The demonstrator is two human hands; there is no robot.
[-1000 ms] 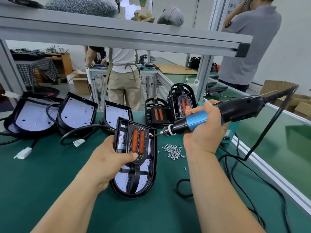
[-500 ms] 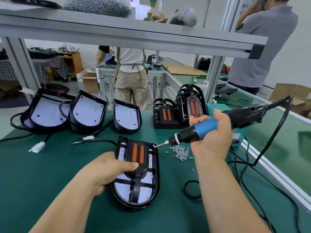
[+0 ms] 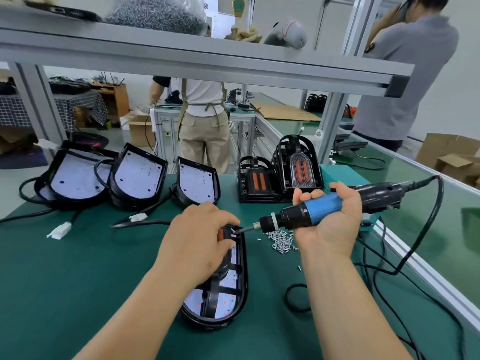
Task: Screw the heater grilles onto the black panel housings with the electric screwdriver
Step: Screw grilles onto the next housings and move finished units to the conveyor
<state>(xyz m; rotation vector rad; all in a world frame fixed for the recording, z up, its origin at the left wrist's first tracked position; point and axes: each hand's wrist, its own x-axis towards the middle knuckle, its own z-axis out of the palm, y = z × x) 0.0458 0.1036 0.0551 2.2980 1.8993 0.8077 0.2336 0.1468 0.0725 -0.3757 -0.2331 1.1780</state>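
A black panel housing (image 3: 240, 287) lies flat on the green mat in front of me, with a black heater grille (image 3: 211, 298) set in it. My left hand (image 3: 197, 245) presses down on the grille's upper half and hides its orange elements. My right hand (image 3: 330, 219) grips the blue-and-black electric screwdriver (image 3: 322, 207). Its bit points left and touches the housing's top right corner beside my left fingertips. A small pile of silver screws (image 3: 281, 239) lies just right of the housing.
Three more housings (image 3: 140, 178) with cables lean at the back left. Stacked grilles (image 3: 298, 165) stand at the back centre. The screwdriver's black cord (image 3: 415, 245) loops across the mat on the right. An aluminium shelf rail (image 3: 207, 61) runs overhead. Two people stand beyond the bench.
The housing has come down from a tilt to lie flat. My left hand slid from its left edge onto the grille's top. The screwdriver tip lowered to the top right corner.
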